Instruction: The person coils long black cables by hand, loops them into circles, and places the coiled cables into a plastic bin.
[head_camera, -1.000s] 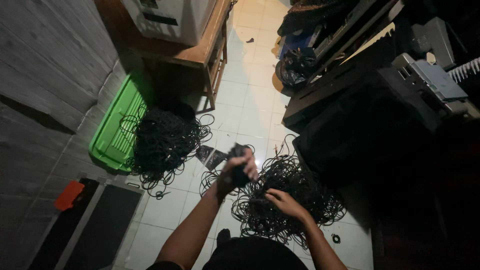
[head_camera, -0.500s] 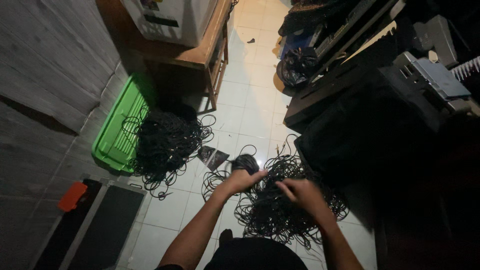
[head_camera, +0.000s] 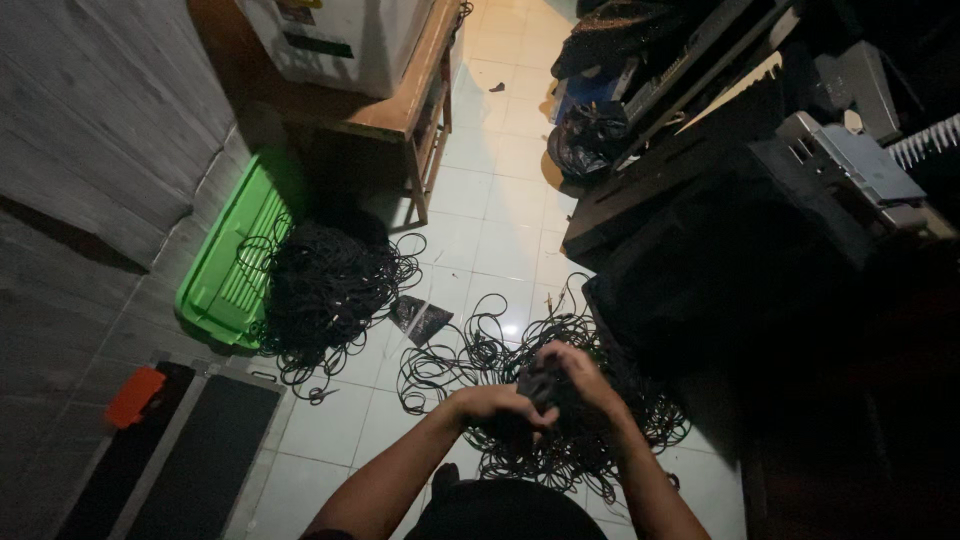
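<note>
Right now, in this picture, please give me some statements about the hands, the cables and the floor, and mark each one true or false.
1. Both hands are together on a small bundle of black cable. True: the left hand and the right hand meet on it.
2. The green crate stands upright on the wooden table. False: it lies on the floor against the wall.
3. A second pile of black cable lies beside the green crate. True.
4. The floor is covered with red carpet. False: it is pale tile.
5. A white box sits on the wooden table. True.
</note>
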